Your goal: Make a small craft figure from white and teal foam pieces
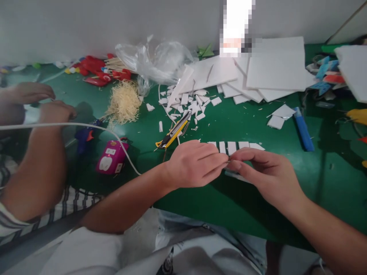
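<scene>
My left hand (197, 164) and my right hand (269, 173) meet over the green table, fingertips together. Both are closed in a pinch around something small and thin that the fingers mostly hide. Just beyond them lies a row of white foam strips (232, 147), partly covered by my hands. A pale flat piece (239, 175) shows beneath my right fingers. Up and to the left of my left hand rests a yellow and black utility knife (174, 130), its blade side toward a heap of white foam scraps (186, 100).
White foam sheets (275, 65) are stacked at the back right. A blue stick-like tool (304, 130) lies nearer. On the left are a magenta power socket (112, 156) with a white cable, a pile of straw-coloured shreds (124, 101), a clear plastic bag (163, 59) and a co-worker's hands (57, 109).
</scene>
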`<state>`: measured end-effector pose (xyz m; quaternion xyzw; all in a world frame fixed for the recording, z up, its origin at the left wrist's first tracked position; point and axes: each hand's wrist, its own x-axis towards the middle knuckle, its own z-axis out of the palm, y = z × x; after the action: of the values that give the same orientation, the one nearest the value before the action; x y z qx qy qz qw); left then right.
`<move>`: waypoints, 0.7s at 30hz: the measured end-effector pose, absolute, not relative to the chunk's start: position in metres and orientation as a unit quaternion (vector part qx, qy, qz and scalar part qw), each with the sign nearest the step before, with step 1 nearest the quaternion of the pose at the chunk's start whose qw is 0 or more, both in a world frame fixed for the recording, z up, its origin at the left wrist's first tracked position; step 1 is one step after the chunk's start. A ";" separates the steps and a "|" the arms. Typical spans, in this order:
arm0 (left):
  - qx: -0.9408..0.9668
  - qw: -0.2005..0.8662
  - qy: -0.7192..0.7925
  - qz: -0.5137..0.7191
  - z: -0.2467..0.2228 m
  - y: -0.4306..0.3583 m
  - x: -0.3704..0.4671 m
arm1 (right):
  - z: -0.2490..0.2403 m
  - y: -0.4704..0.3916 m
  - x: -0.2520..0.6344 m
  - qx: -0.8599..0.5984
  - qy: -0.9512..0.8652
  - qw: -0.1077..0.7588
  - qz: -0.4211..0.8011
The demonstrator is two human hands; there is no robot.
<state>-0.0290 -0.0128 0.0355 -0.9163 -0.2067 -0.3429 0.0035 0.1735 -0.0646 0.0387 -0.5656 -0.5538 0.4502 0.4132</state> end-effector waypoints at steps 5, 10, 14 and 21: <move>-0.872 0.065 -0.443 -0.199 0.062 0.006 -0.057 | 0.037 -0.064 0.178 -0.543 -0.543 0.456 0.449; -0.849 0.104 -0.517 -0.024 0.065 0.027 -0.098 | 0.039 -0.065 0.179 -0.523 -0.539 0.512 0.417; -0.860 0.067 -0.506 0.014 0.050 0.034 -0.100 | 0.038 -0.066 0.179 -0.522 -0.558 0.500 0.407; -0.834 0.056 -0.549 -0.001 0.062 0.029 -0.082 | 0.032 -0.065 0.180 -0.529 -0.549 0.494 0.419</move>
<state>-0.0819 0.0291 0.0623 -0.8340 -0.5490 -0.0005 0.0560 0.1797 -0.0646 0.0320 -0.5287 -0.5486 0.4186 0.4943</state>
